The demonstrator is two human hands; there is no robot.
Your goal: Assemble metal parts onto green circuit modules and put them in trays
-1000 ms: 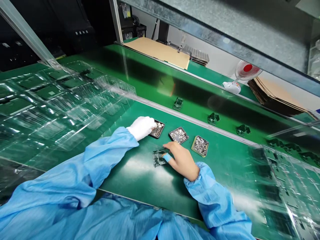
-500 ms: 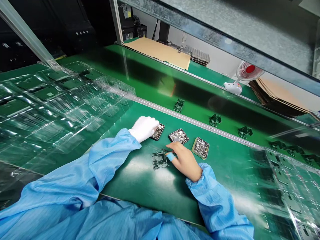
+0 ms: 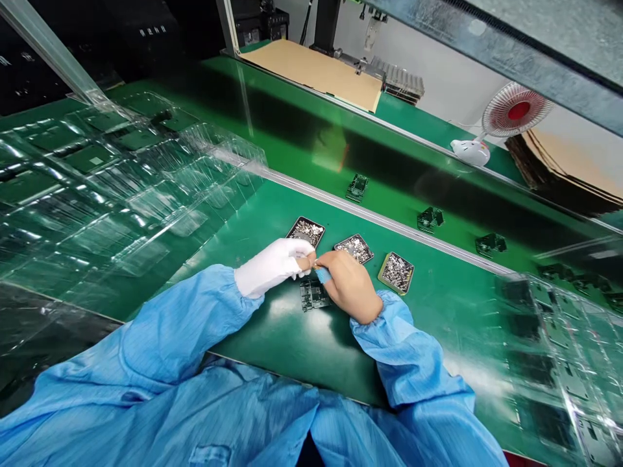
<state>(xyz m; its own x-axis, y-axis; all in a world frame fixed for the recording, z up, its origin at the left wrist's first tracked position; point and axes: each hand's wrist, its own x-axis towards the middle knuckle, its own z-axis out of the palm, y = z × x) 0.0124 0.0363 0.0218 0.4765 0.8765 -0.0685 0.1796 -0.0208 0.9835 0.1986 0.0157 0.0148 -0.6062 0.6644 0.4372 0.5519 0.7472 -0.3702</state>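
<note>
My left hand (image 3: 277, 263), in a white glove with bare fingertips, meets my right hand (image 3: 348, 285) fingertip to fingertip. Both pinch together; whatever lies between them is too small to make out. Blue tape wraps a finger of the bare right hand. Just beneath the hands, a green circuit board (image 3: 314, 295) lies on the table, its right side partly covered by the right hand. Behind them stand a black tray of small metal parts (image 3: 306, 232), a second tray of metal parts (image 3: 356, 247) partly hidden by the right hand, and a third tray (image 3: 398, 273) to the right.
Clear plastic blister trays (image 3: 121, 188) cover the left side; more blister trays with boards (image 3: 559, 350) stand at right. Past a metal rail (image 3: 389, 224), several circuit boards (image 3: 431, 219) lie on a green surface. A small fan (image 3: 516, 110) and cardboard sheets (image 3: 311, 74) are farther back.
My left hand has left the black tray and moved toward me to meet my right hand. The right hand's fingers have closed, above the circuit board. The view has shifted slightly.
</note>
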